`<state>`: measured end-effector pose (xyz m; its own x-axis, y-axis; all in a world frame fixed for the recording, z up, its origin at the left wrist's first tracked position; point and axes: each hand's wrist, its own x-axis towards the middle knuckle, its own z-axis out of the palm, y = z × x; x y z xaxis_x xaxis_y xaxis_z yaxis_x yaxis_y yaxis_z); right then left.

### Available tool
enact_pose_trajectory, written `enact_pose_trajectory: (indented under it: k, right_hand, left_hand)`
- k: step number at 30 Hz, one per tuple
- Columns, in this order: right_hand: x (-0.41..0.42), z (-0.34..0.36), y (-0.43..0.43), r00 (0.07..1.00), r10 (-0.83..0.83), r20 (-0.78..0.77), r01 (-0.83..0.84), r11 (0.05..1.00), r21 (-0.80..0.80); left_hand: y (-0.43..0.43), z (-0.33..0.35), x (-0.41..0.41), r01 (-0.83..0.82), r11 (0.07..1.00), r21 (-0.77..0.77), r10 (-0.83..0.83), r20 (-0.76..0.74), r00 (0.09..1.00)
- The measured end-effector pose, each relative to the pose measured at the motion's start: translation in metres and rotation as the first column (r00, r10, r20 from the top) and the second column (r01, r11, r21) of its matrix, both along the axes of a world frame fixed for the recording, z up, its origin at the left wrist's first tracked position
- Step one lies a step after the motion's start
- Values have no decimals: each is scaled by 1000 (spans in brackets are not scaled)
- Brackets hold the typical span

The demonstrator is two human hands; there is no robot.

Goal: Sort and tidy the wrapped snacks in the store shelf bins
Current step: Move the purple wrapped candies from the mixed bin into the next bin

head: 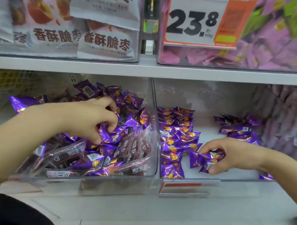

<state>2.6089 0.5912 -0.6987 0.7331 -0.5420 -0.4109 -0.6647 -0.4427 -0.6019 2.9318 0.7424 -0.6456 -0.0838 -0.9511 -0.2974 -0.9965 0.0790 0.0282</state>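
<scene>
Head camera looked down on two clear plastic shelf bins side by side. The left bin (153, 169) held a jumbled heap of shiny purple foil-wrapped snacks (134, 118) mixed with darker, clear-windowed brown packets (130, 147). The right bin (191, 181) held purple ones laid in a neat column (174, 139) at its left side, with a loose cluster (239, 127) further back. The left hand (90, 118) was curled into the heap, fingers pinched on a purple wrapper (109, 133). The right hand (232, 156) was closed around a small bunch of purple snacks (203, 160) just beside the column. These looked light, crinkly and slick, so likely to slide off one another; pinching the crimped wrapper ends or cupping the padded middle would seem safest, without squeezing the contents.
</scene>
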Motion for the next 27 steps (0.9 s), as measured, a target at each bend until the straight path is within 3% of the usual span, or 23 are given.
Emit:
enact_pose_trajectory:
  k: [3,6,12,15,19,22,25,27]
  right_hand:
    - [2,-6,-2,997,69,-22,-70,996,-56]
    - [3,-12,-3,990,142,-4,-141,982,-126]
    - [2,-22,-2,968,247,-28,-246,935,-257]
    - [1,-23,0,973,226,-44,-229,929,-290]
    - [4,-28,-2,980,193,-43,-197,935,-296]
    - [5,-29,-2,961,252,-114,-277,885,-375]
    - [4,-21,1,923,247,-296,-371,778,-507]
    - [2,-23,-1,923,232,-306,-364,786,-500]
  left_hand:
    - [9,-1,-2,123,992,-35,-113,204,972]
    - [17,-6,1,262,935,-238,-202,250,947]
    - [40,12,-5,-2,820,-573,-84,-123,989]
    - [41,14,-50,-144,768,-624,-159,-403,901]
    - [16,10,-121,2,772,-635,-261,-315,913]
    - [-11,-1,-159,-3,834,-552,-249,-381,890]
    - [-34,-13,-183,-125,936,-330,-60,-496,866]
    - [-44,-22,-189,-197,963,-183,65,-553,830]
